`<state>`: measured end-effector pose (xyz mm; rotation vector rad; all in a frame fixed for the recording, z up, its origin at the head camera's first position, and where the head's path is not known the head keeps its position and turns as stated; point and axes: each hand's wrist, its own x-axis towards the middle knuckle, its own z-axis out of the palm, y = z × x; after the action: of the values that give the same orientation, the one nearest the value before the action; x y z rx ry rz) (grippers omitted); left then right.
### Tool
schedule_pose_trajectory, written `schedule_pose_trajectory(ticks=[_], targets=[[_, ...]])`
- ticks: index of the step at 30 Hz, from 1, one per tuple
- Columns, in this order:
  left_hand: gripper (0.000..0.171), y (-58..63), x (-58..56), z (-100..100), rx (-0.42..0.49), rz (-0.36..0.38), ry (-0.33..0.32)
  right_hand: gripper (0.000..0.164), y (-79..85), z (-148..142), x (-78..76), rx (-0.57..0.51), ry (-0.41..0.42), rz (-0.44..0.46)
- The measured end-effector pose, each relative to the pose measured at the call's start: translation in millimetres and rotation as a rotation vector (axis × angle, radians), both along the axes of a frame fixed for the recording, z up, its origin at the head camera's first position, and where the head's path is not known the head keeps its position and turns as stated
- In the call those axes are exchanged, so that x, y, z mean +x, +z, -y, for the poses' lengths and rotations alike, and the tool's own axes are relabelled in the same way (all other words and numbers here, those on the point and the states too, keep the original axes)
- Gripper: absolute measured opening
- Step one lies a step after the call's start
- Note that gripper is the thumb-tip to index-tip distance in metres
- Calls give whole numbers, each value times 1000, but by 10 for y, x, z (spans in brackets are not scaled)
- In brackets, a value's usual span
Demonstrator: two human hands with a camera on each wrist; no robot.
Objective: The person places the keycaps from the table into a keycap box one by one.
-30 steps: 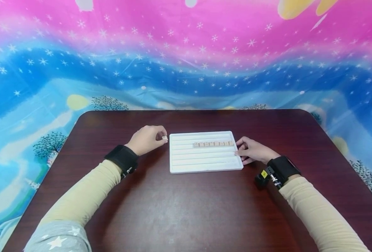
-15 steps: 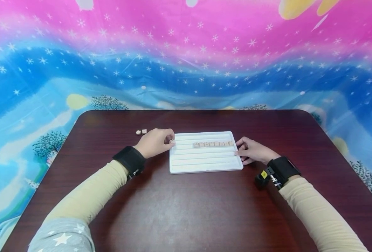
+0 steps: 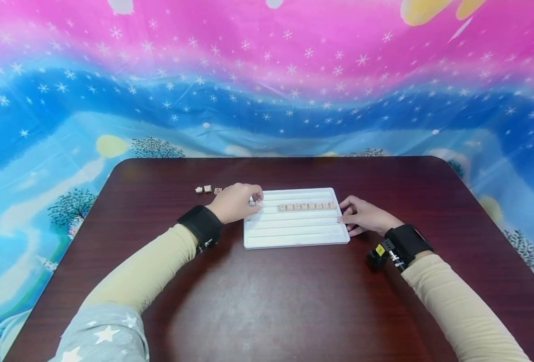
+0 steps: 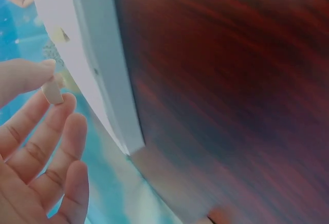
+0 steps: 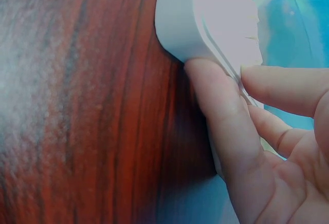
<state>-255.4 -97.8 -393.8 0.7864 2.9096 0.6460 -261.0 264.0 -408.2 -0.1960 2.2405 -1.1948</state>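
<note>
My left hand (image 3: 237,202) is over the left part of a white ridged tray (image 3: 294,226). Between thumb and fingertips it pinches a small pale wooden tile (image 4: 52,91), whose face I cannot read. Toward the right side of the tray, a row of several wooden letter tiles (image 3: 307,206) stands in one groove; their marks are too small to read. At the tray's right edge, my right hand (image 3: 368,216) grips the rim, with one digit on top and another along the outer wall (image 5: 177,23).
Three loose tiles (image 3: 207,189) lie on the dark wooden table (image 3: 294,301), behind and left of the tray, the nearest one close to my left hand. A patterned cloth (image 3: 267,100) hangs behind the table's far edge.
My left hand has moved right, from beside the tray to above its left part, carrying the tile. Loose tiles behind it have come into view. The right hand and tray have stayed put.
</note>
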Motion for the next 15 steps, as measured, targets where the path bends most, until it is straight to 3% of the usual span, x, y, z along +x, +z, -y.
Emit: schedule_pose_trajectory(ticks=[8,15], targets=[[14,50,-21,-220,-46,24,15,43,9,7,11,4,1,-5],[15,45,-62,-291,-61,48,11,43,16,0,7,2,5,-10]])
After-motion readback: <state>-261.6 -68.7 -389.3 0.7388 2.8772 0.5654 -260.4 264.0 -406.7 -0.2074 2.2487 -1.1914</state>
